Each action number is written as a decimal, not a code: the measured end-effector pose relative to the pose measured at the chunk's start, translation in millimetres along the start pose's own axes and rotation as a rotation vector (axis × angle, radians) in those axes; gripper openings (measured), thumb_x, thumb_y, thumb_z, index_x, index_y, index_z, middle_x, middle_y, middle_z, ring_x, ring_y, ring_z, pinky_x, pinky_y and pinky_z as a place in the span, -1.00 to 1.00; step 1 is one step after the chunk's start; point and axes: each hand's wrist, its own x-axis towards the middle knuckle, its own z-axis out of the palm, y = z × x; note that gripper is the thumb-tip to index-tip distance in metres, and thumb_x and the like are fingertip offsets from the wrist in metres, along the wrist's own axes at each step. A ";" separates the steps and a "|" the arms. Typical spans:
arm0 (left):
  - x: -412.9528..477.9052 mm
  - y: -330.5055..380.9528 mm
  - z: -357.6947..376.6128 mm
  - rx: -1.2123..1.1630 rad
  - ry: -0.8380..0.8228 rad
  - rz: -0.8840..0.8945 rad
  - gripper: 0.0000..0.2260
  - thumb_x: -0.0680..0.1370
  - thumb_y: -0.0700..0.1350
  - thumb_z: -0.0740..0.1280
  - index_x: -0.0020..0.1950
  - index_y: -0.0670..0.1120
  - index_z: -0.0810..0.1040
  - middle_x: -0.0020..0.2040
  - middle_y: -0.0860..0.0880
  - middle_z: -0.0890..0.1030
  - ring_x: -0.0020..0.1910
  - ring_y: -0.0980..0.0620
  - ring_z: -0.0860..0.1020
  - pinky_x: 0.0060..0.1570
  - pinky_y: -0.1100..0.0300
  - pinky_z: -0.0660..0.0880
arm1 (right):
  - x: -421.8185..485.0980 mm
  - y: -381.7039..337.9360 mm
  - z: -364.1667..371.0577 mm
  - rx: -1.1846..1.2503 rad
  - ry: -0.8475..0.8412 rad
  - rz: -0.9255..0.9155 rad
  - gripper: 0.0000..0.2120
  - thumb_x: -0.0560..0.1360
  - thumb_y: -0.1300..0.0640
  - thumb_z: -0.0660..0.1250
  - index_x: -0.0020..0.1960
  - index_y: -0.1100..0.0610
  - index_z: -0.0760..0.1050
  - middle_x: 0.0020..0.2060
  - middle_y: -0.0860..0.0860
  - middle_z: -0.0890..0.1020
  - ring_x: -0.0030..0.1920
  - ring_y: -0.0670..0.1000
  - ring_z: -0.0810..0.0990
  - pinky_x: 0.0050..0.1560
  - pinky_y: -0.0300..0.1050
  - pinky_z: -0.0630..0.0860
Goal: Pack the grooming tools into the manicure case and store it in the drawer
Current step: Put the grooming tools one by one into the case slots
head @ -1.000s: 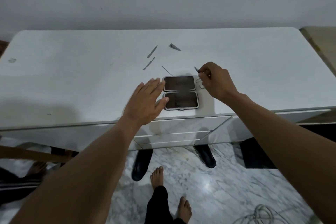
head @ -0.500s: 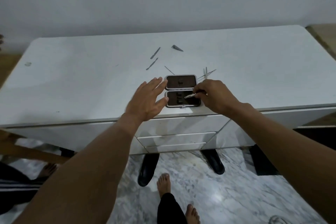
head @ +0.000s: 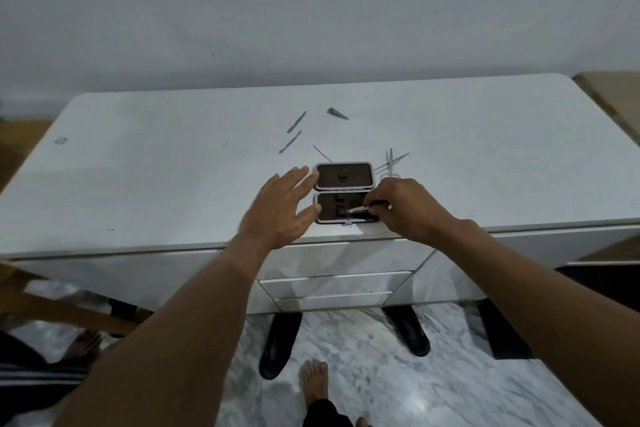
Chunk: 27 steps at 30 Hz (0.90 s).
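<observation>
Manicure case [head: 360,177] lies open at the centre of the frame, near the front edge of the white table [head: 138,166], its two dark halves one above the other. Our left hand [head: 280,208] is spread flat, fingertips against the case's left side. Our right hand [head: 405,208] pinches a slim metal tool [head: 358,209] over the lower half, where small holders show.

We judge the tool light, stiff and slick, best held at its thicker end so the tip can slide into a holder. The case looks light enough to skid unless braced, and is best taken by its rim once closed.

Above the case lie two files [head: 296,122], a wedge-shaped piece [head: 337,113] and a thin pick [head: 322,153]. What look like small scissors [head: 390,163] sit just right of the upper half, close to our right hand's path. Below centre the drawers [head: 332,284] are shut, and black shoes [head: 280,340] stand on the floor beneath them.
</observation>
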 end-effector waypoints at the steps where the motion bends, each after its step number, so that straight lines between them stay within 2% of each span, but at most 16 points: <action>1: 0.3 0.1 -0.1 0.000 0.003 -0.001 -0.44 0.56 0.14 0.11 0.54 0.00 0.21 0.54 -0.02 0.25 0.53 0.03 0.15 0.48 0.05 0.03 | -0.4 -0.8 0.1 -0.001 0.000 -0.005 -0.85 0.49 0.22 0.31 -0.04 0.15 0.66 -0.11 0.10 0.67 -0.09 0.13 0.60 -0.02 0.02 0.53; 9: 0.2 -0.6 0.2 -0.007 0.008 -0.001 -0.43 0.56 0.15 0.11 0.54 0.00 0.21 0.53 -0.03 0.25 0.53 0.02 0.15 0.48 0.02 0.05 | 4.4 -9.6 4.6 -0.007 -0.019 -0.029 -0.86 0.45 0.20 0.31 -0.14 0.14 0.66 -0.21 0.10 0.68 -0.20 0.14 0.60 -0.15 0.00 0.54; 15: -0.1 -1.4 0.3 -0.016 0.007 -0.003 -0.39 0.53 0.21 0.04 0.54 0.01 0.21 0.53 -0.03 0.26 0.53 0.03 0.15 0.49 0.03 0.05 | 9.0 -13.4 6.2 0.031 -0.029 0.017 -0.84 0.47 0.19 0.34 -0.04 0.12 0.69 -0.10 0.10 0.71 -0.11 0.14 0.62 -0.07 -0.06 0.53; 18: 0.3 -2.4 0.9 -0.015 0.014 -0.003 -0.41 0.54 0.19 0.08 0.54 0.01 0.21 0.53 -0.02 0.26 0.52 0.03 0.16 0.48 0.04 0.05 | 10.6 -14.4 7.5 0.054 -0.028 0.054 -0.83 0.48 0.20 0.36 0.01 0.12 0.68 -0.03 0.08 0.71 -0.04 0.12 0.63 -0.06 -0.17 0.44; 22: 0.8 -2.7 1.8 -0.010 0.013 -0.002 -0.42 0.54 0.17 0.10 0.54 0.01 0.21 0.53 -0.02 0.27 0.52 0.04 0.15 0.48 0.04 0.06 | 13.7 -14.4 8.1 0.091 -0.023 0.085 -0.83 0.47 0.21 0.38 0.03 0.14 0.68 -0.02 0.08 0.71 -0.02 0.09 0.63 -0.09 -0.27 0.34; 27: 0.7 -3.0 2.0 -0.013 0.015 -0.003 -0.42 0.54 0.17 0.11 0.54 0.01 0.21 0.53 -0.02 0.26 0.53 0.04 0.15 0.49 0.02 0.07 | 16.7 -15.3 10.2 0.133 -0.024 0.086 -0.84 0.46 0.24 0.40 0.01 0.18 0.69 -0.03 0.10 0.71 -0.03 0.08 0.63 -0.09 -0.28 0.34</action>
